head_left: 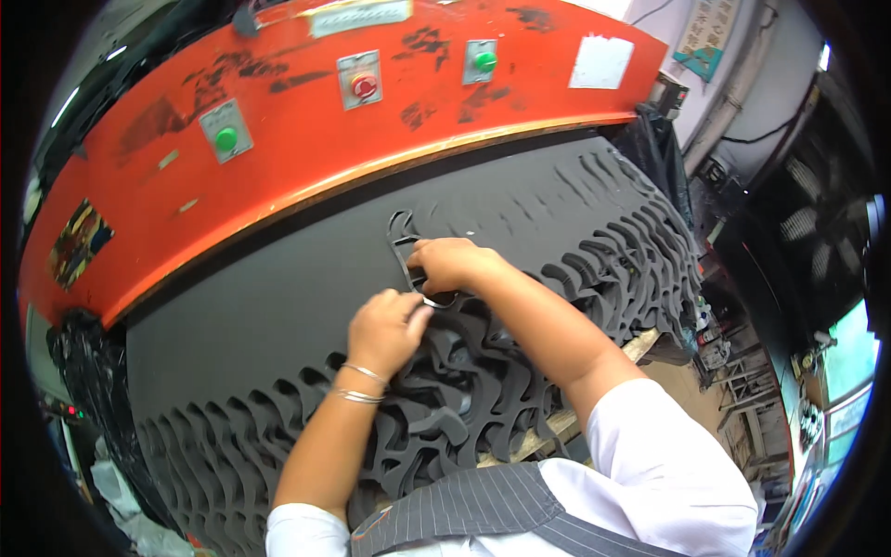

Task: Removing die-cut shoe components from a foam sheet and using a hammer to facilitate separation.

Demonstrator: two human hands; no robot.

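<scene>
A narrow, curved metal cutting die (393, 238) with open loops stands on a dark grey foam sheet (251, 320). My right hand (450, 264) grips the die near its middle, fingers curled over its edge. My left hand (383, 327) is closed at the die's near end, where a shiny metal rim shows beside the thumb. Just under both hands, the sheet gives way to a wavy lattice of cut foam (260, 413). Some of the die's near end is hidden by my fingers.
A red press beam (288, 79) spans the far side, carrying two green buttons and a red one (364, 86). Black plastic (93, 371) hangs at the left edge, with more at the far right corner. A large fan (817, 218) stands to the right. Wooden boards (529, 444) show under the foam.
</scene>
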